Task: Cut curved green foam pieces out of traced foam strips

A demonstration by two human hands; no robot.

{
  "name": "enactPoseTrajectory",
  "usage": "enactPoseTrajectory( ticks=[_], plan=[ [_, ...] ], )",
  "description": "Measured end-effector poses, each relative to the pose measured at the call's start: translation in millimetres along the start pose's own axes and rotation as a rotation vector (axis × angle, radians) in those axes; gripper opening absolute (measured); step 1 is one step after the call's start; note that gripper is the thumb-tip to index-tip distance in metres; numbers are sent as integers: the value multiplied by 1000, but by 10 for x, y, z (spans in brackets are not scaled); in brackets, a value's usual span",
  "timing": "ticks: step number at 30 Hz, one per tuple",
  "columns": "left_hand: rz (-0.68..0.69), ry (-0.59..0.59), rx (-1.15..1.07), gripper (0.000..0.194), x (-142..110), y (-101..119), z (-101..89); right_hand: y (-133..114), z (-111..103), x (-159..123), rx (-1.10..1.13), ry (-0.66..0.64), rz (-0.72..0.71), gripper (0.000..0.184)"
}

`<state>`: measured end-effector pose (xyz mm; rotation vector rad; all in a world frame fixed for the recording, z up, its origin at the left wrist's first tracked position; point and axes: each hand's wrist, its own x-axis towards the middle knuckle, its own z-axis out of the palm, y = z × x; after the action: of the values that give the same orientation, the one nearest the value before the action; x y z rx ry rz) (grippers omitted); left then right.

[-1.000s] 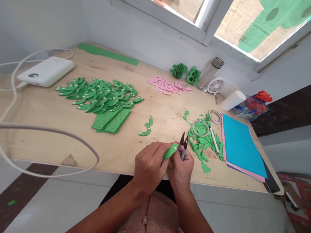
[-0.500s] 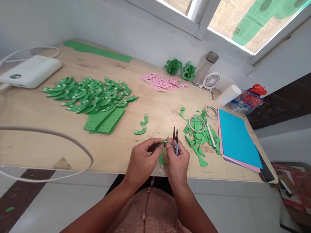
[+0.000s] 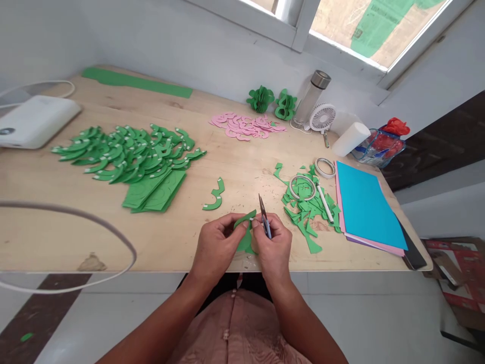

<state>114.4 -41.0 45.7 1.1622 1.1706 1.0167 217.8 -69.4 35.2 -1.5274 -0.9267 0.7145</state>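
Observation:
My left hand [image 3: 217,245] pinches a curved green paper piece [image 3: 244,218] just above the table's near edge. In my right hand [image 3: 275,247] rest small thread snips [image 3: 264,215], blades pointing away from me. The thumb and fingertip of that hand meet the right end of the paper, where a tiny white bit shows. Beneath both hands lies more green paper [image 3: 245,243], partly hidden. A wavy green cut-out [image 3: 214,196] with white tabs is on the table to the left of my hands.
Left are piled green cut-outs [image 3: 129,151] and green sheets [image 3: 155,192]. Pink cut-outs [image 3: 246,126] lie behind. To the right are green scraps [image 3: 310,212], tape rolls [image 3: 325,168], a white pen [image 3: 325,202] and blue paper [image 3: 367,207]. A bottle [image 3: 312,98] and fan [image 3: 323,118] stand behind.
The green paper piece has turned so more of its face shows. The snips have swung from upright to leaning left, their blades closer together. The whole view has shifted slightly.

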Motion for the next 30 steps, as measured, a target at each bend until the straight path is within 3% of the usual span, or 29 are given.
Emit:
enactPoseTrajectory(
  ticks=[19,30],
  plan=[
    [31,74,60,11,-15,39,15,-27,24,-25,-12,-2,-26,11],
    [191,163,266,9,-42,11,16,-40,20,-32,45,-41,28,16]
  ],
)
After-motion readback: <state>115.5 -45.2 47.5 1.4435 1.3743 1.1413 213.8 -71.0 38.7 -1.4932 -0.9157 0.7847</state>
